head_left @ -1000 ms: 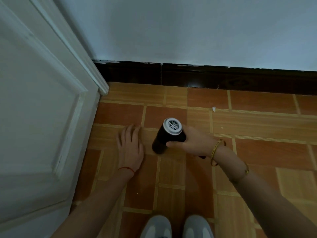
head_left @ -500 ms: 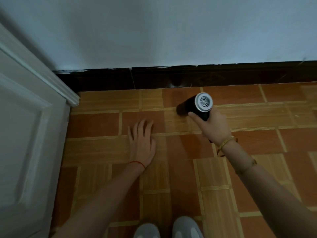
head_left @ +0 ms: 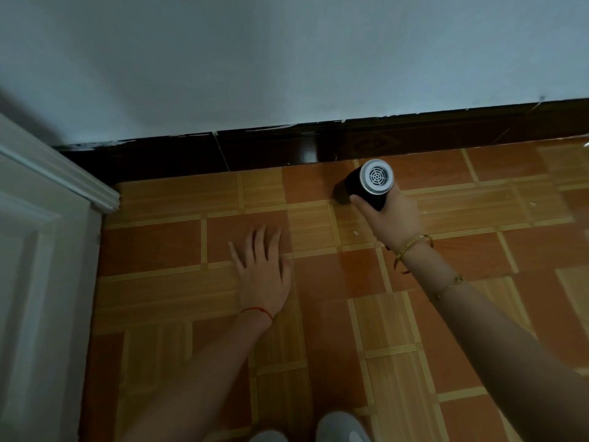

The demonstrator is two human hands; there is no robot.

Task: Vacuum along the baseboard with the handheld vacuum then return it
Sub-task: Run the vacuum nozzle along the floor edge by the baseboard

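From the head camera I see my right hand (head_left: 390, 215), fingers wrapped around the black handheld vacuum (head_left: 366, 183), its nozzle low on the tiled floor (head_left: 334, 314) just short of the dark baseboard (head_left: 271, 148). My left hand (head_left: 263, 275) lies flat, fingers slightly spread. I judge the sweep unfinished: white specks (head_left: 354, 232) remain, and the return is not yet made.

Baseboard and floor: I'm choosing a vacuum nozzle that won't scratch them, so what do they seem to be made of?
The baseboard looks like dark glazed tile or lacquered wood: it is glossy, with bright reflections and a vertical joint. The floor looks like smooth ceramic tile or vinyl printed with wood grain, given its faint sheen and regular pale lines. The handheld vacuum seems to be black plastic with a silvery vented end cap.
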